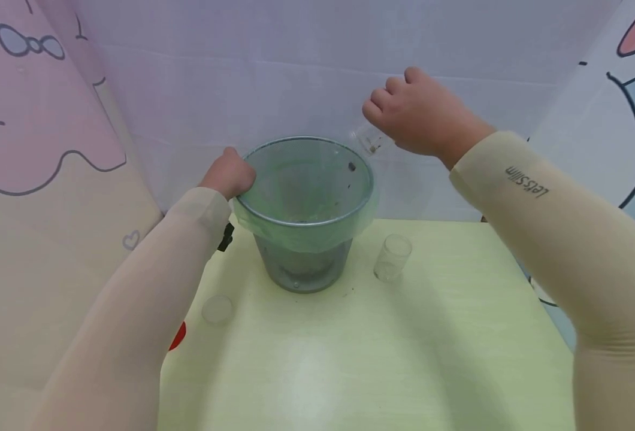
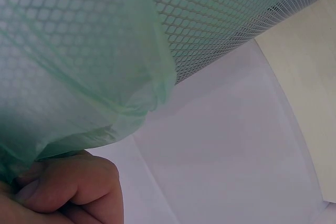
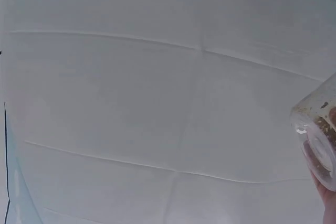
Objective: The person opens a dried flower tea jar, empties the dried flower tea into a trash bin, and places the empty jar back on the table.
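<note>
A grey wire-mesh wastebasket (image 1: 302, 269) stands upright on the table, lined with a thin green plastic bag (image 1: 307, 237) folded over its rim. My left hand (image 1: 230, 173) grips the left side of that rim; in the left wrist view its curled fingers (image 2: 86, 179) hold the bag's edge. Above and right of the basket, my right hand (image 1: 417, 114) holds a clear cup (image 1: 372, 142), tilted with its mouth toward the basket. Brown bits cling inside the cup, which shows at the right edge of the right wrist view. Dark specks (image 1: 352, 166) lie on the bag's inner wall.
Right of the basket stands another clear cup (image 1: 393, 257). A round translucent disc (image 1: 217, 309) lies at the left, and a red object (image 1: 178, 336) peeks out beside my left sleeve. Small crumbs (image 1: 352, 290) dot the table (image 1: 317, 359). A pale cloth wall (image 1: 307, 78) rises behind it.
</note>
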A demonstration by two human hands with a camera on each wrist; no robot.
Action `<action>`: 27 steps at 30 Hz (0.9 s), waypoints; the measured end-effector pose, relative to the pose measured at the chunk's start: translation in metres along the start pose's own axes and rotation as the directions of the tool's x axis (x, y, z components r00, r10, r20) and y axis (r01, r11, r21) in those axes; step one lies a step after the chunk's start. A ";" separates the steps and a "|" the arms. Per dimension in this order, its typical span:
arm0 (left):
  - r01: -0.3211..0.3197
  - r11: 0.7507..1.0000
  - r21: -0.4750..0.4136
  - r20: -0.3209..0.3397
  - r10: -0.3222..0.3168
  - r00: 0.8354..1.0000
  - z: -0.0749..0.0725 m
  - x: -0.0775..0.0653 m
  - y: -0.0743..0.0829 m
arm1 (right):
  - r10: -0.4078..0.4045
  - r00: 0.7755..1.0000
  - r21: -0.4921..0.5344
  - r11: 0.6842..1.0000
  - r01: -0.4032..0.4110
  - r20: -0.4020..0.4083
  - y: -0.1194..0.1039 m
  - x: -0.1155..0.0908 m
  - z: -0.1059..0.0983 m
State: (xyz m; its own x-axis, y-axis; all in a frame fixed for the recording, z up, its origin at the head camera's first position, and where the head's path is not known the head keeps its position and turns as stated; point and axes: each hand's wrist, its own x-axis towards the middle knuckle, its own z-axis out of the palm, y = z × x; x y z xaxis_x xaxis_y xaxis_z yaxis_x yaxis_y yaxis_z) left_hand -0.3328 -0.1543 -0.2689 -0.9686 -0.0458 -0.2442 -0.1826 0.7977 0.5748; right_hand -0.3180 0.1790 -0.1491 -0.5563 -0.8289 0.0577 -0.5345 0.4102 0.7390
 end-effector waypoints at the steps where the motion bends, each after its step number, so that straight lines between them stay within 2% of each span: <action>1: 0.000 1.000 0.001 0.001 0.000 1.000 0.000 0.000 0.000 | -0.009 1.000 -0.004 1.000 0.009 0.000 0.001 0.000 -0.001; 4: -0.001 1.000 0.005 0.001 0.001 1.000 0.001 0.001 -0.001 | -0.018 1.000 -0.024 1.000 0.018 -0.003 0.002 0.001 -0.005; 10: -0.010 1.000 0.015 0.004 0.010 1.000 0.001 0.001 -0.001 | 0.040 0.999 -0.085 0.996 -0.039 0.007 0.005 0.002 -0.016; 16: -0.010 1.000 0.010 0.001 0.010 1.000 0.001 0.001 -0.002 | -0.074 0.997 -0.122 0.989 0.077 0.027 -0.006 0.011 -0.009; 20: -0.012 1.000 0.007 0.001 0.012 1.000 0.001 0.001 -0.001 | -0.084 0.996 -0.111 0.990 0.086 0.015 -0.007 0.014 -0.005; 25: -0.017 1.000 -0.010 0.000 0.017 1.000 0.003 -0.003 0.000 | -0.114 0.993 -0.124 0.985 0.118 0.041 -0.009 0.014 -0.003; 27: -0.017 1.000 -0.017 -0.002 0.017 1.000 0.003 -0.003 0.000 | -0.093 0.995 -0.111 0.989 0.096 0.034 -0.008 0.013 -0.002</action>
State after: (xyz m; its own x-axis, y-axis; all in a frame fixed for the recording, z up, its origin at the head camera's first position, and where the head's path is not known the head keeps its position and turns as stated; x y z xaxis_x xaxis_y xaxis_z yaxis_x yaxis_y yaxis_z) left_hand -0.3297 -0.1528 -0.2708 -0.9719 -0.0331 -0.2331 -0.1689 0.7879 0.5921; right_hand -0.3193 0.1638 -0.1530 -0.5257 -0.8500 -0.0337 -0.5115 0.2842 0.8109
